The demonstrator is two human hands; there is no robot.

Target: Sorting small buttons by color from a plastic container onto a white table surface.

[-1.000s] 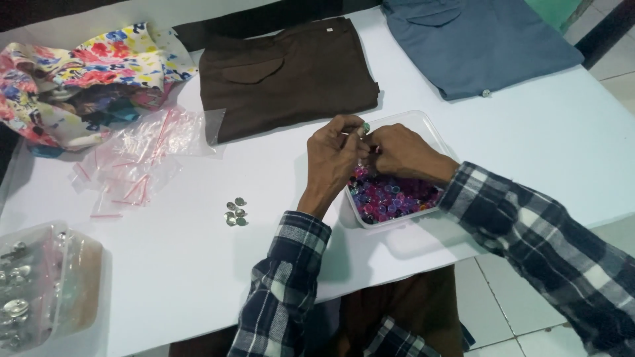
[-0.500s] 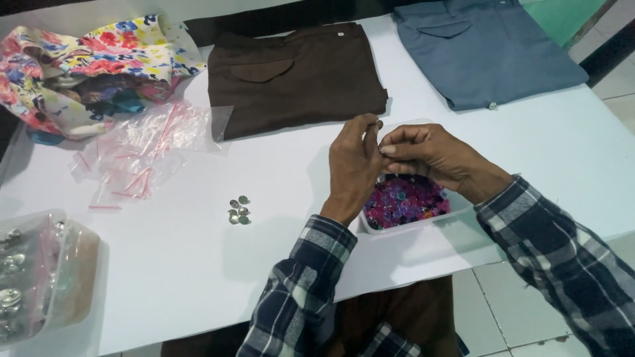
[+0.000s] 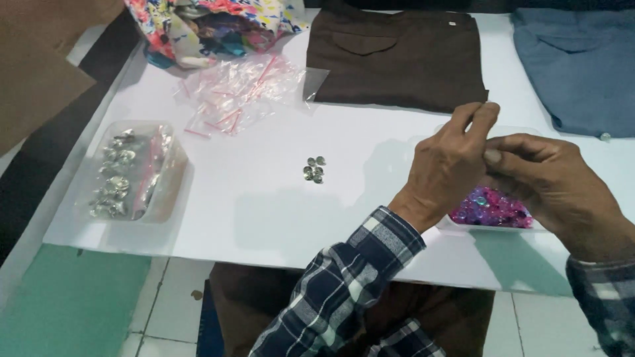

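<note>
- White table (image 3: 251, 211): takes up most of the view, everything below sits on it.
- Brown garment (image 3: 397, 59): folded flat at the far edge, centre, pocket flap up.
- Blue garment (image 3: 575, 66): flat at the far right, just beside the brown one, not touching it as far as I can see.
- Floral cloth (image 3: 211, 26): bunched at the far left, partly cut off by the top edge.
- Clear box (image 3: 132, 172): near the left edge, holds silver metal buttons and a plastic bag; well apart from both hands.
- Pile of small clear bags (image 3: 231, 99): red-striped zip tops, loose heap just in front of the floral cloth.
- Left hand (image 3: 450, 165): raised above the table, thumb and forefinger pressed together, tips pointing up. Whatever is pinched is too small to make out.
- Right hand (image 3: 555, 178): touching the left hand, fingers curled, thumb tip against the left hand's fingers. Can't tell whether it grips anything itself.
- Clear tray (image 3: 463, 226): at the near right edge, under both hands, mostly hidden by them.
- Purple and pink beads (image 3: 493, 208): fill the tray, directly below the hands.
- Small cluster of silver buttons (image 3: 315, 170): lies loose mid-table, left of the left hand, apart from it.
</note>
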